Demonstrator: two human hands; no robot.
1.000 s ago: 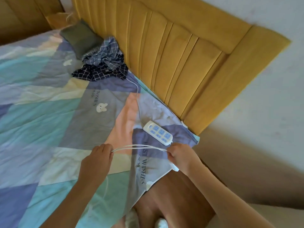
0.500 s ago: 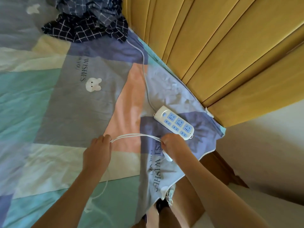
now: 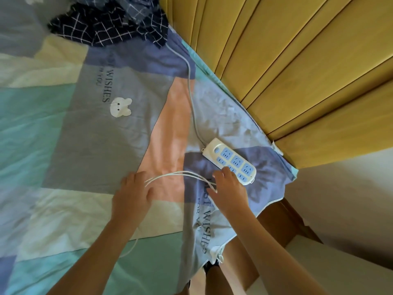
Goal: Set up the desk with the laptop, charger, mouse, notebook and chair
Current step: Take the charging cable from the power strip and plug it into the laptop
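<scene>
1. While both hands hover low over the bed [image 3: 63, 145], the left hand [image 3: 133, 194] pinches one end of the white charger cable [image 3: 176, 174] loops; the right hand [image 3: 228, 189], fingers fairly straight, meets the other end, though whether it grips there cannot be told.
2. Between them, the cable's long axis runs left to right, with slack trailing back under the left forearm.
3. Just beyond the right fingertips lies the power strip [image 3: 230, 160], slanting away up-left, so the right hand is nearer it.

Bedsheet [image 3: 89, 133] print: "WISHES" beside bunny patch [image 3: 120, 107]; "WISHES" again near bottom edge.
</scene>
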